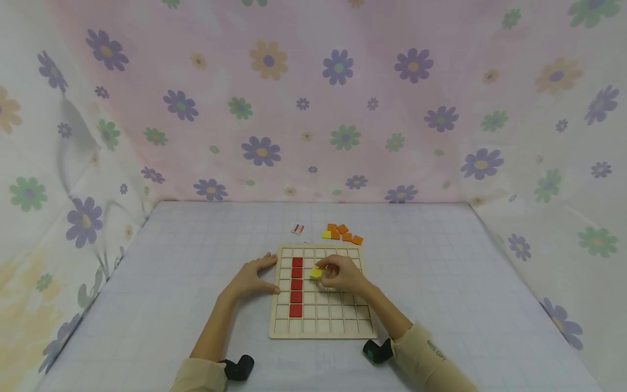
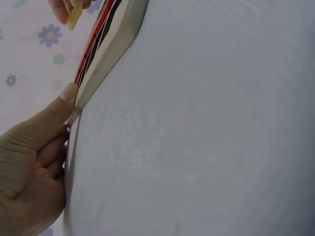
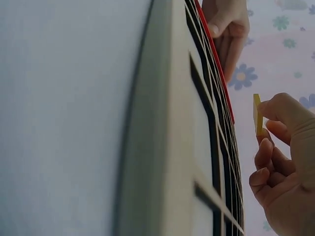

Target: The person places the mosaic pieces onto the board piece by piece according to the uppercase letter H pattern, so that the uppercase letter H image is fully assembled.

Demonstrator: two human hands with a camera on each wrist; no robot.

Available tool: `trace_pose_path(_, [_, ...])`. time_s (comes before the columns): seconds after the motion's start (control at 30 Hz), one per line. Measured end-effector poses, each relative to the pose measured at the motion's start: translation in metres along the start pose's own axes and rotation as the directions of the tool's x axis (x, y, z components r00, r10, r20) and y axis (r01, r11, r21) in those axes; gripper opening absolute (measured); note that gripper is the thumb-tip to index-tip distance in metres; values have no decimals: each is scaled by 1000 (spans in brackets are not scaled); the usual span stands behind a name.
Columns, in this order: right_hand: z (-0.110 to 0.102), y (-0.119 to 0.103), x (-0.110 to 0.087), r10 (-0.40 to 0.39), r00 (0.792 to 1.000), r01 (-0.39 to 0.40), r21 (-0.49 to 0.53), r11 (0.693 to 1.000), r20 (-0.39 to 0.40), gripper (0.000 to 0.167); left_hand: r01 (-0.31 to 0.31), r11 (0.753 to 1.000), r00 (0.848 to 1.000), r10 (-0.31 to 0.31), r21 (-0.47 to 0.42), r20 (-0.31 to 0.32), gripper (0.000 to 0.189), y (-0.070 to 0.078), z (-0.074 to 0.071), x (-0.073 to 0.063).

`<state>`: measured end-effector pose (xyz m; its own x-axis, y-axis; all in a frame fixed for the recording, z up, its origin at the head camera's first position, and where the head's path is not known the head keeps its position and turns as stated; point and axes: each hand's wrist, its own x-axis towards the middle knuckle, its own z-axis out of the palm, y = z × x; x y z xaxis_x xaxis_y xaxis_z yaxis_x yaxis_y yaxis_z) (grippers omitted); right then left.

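A wooden grid board point(image 1: 323, 333) lies flat on the table, with a column of several red square tiles point(image 1: 296, 285) set in its left part. Between thumb and fingers, my right hand point(image 1: 343, 274) pinches a yellow square tile point(image 1: 315, 272) just above the board. In the right wrist view this yellow tile point(image 3: 258, 114) is seen nearly edge-on, apart from the grid. At the board's left edge rests my left hand point(image 1: 250, 279), fingers extended. Its thumb point(image 2: 69, 93) touches the board's rim in the left wrist view.
Behind the board lie several loose orange tiles point(image 1: 347, 237) and another yellow tile point(image 1: 326, 234). A small printed card point(image 1: 300, 228) sits to their left. Black wrist devices point(image 1: 240, 368) are worn at both cuffs. Flowered cloth point(image 1: 303, 125) hangs around the table's back and sides.
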<state>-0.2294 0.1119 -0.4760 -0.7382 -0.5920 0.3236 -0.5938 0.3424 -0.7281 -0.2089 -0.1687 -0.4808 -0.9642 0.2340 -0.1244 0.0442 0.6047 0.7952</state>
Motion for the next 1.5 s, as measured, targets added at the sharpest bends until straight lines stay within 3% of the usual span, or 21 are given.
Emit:
trace_pose_path(0.33, [15, -6, -1, -15, 997, 14, 7, 1000, 78, 24, 15, 1000, 1000, -15, 4, 2, 89, -1, 1, 0])
trace_pose_path(0.77, [24, -14, -2, -130, 970, 155, -114, 981, 205, 22, -16, 1000, 1000, 16, 0, 2, 89, -2, -1, 1])
trace_pose_path(1.03, [26, -25, -7, -71, 977, 100, -136, 986, 202, 19, -42, 999, 999, 43, -17, 11, 87, -2, -2, 0])
trace_pose_path(1.2, [28, -30, -9, -31, 972, 68, -152, 986, 233, 29, -51, 998, 999, 52, -31, 11, 87, -2, -1, 0])
trace_pose_path(1.5, [29, -30, -8, -40, 973, 68, -116, 991, 229, 22, -53, 998, 999, 53, -27, 10, 87, -3, -2, 1])
